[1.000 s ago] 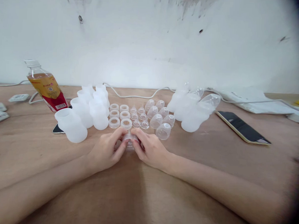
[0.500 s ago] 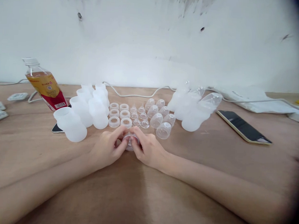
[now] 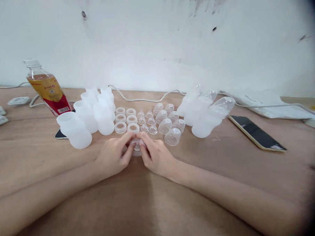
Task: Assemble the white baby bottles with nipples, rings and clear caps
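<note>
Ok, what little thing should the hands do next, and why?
Maybe press the clear piece gently and evenly from both sides. The left hand and right hand hold it at opposite sides, so an even push should help stop it tipping. They cover much of it, so I can't tell whether anything sits crooked.

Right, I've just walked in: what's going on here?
A person's left grip and right grip pinch a small clear piece over a wooden table. Just beyond sit rows of white rings, clear teats and clear domed caps. Open white bottles stand to the left, capped bottles to the right. The piece is partly hidden.
</note>
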The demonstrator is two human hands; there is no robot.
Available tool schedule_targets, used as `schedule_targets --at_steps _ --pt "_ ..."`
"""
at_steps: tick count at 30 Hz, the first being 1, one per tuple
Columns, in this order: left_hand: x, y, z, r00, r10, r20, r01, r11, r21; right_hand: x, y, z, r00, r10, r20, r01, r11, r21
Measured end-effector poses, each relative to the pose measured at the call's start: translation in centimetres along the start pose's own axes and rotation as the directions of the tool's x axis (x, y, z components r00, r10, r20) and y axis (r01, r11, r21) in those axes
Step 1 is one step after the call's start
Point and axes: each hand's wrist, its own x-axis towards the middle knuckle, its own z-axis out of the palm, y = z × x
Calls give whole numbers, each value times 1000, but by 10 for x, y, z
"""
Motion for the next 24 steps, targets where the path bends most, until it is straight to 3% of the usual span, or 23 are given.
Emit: schedule_targets --at_steps 7,15,24 --pt "0 -5 3 998 -48 43 51 996 -68 0 2 -3 999 -11 33 11 1000 16" --pt "1 -7 6 999 2 -32 -3 999 -45 0 -1 1 1000 -9 13 9 999 -52" --pt "2 -12 -4 985 21 172 16 977 -212 -3 1 -5 994 -58 90 62 997 -45"
